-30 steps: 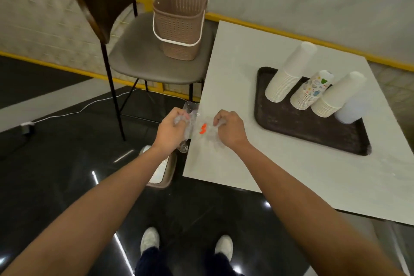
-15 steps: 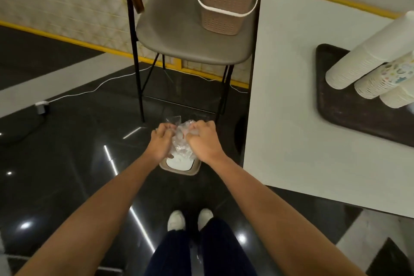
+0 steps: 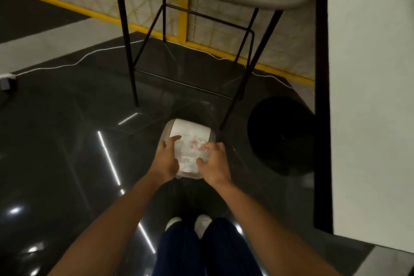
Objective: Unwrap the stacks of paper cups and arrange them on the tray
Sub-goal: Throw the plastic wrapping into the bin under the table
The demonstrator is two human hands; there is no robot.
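Dark floor [image 3: 67, 141] beside the desk [image 3: 369, 96] is shown, where crumpled wrap [image 3: 189, 152] is gripped by the curled left hand [image 3: 167, 159] and right hand [image 3: 215, 163] over a lidded bin [image 3: 188, 127], cups and tray unseen; disposal is judged in hand, release into it needed next

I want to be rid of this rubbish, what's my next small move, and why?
Probably push the crumpled plastic wrapper down past the white lid of the small bin and let go: your left hand and right hand hold it directly over that lid.
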